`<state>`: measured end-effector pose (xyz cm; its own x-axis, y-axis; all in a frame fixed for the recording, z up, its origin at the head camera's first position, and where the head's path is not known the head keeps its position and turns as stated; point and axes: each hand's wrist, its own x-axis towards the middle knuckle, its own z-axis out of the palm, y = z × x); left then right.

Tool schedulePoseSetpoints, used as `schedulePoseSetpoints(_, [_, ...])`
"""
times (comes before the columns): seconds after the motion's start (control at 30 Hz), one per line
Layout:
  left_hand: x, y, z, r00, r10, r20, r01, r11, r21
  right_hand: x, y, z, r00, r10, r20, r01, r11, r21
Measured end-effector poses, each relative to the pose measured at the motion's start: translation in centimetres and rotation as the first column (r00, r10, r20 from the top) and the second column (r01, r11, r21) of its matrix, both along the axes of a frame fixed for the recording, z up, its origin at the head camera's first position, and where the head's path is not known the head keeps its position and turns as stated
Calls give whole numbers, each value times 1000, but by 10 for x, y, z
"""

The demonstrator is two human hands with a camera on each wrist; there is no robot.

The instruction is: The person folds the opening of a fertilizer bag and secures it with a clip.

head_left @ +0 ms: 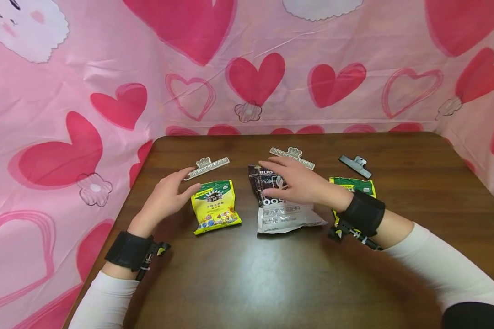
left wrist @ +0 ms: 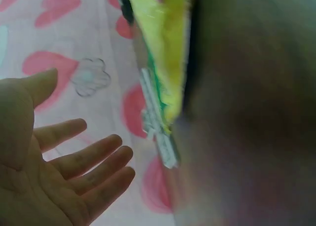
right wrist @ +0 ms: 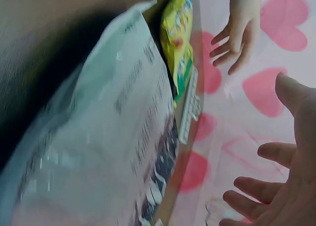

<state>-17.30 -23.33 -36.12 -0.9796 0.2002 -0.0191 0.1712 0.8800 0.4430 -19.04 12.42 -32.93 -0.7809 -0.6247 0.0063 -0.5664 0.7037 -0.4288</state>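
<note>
My left hand [head_left: 169,194] hovers at the left edge of a yellow and green packet [head_left: 216,205], thumb and fingers spread and holding nothing. Over the black and white bag [head_left: 281,221] in the middle is my right hand [head_left: 298,183], its fingers loosely extended toward the left. In the right wrist view that bag [right wrist: 113,122] fills much of the picture, while the right hand [right wrist: 291,171] is apart from it. A white clip [head_left: 207,168] lies behind the yellow packet, close to the left fingertips. Another white clip [head_left: 306,161] lies behind the bag, partly hidden by the right hand.
At the right, a second yellow and green packet [head_left: 364,187] is mostly hidden behind the right wrist. A dark grey clip [head_left: 356,165] lies behind it. The brown wooden table [head_left: 238,283] ends against pink heart-patterned cloth [head_left: 214,41] at the back and sides.
</note>
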Motion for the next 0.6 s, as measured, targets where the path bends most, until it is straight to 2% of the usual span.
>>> schedulePoseSetpoints(0.23, [2, -19, -17, 999, 37, 38, -39, 998, 55, -5, -25, -11, 998, 36, 48, -31, 996, -87])
schedulePoseSetpoints(0.4, [0, -24, -21, 995, 61, 74, -67, 995, 72, -13, -36, -19, 995, 48, 82, -38, 992, -117])
schedulePoseSetpoints(0.6, [-4, -23, -25, 995, 81, 63, -86, 993, 80, -21, -48, -24, 982, 49, 182, -25, 991, -134])
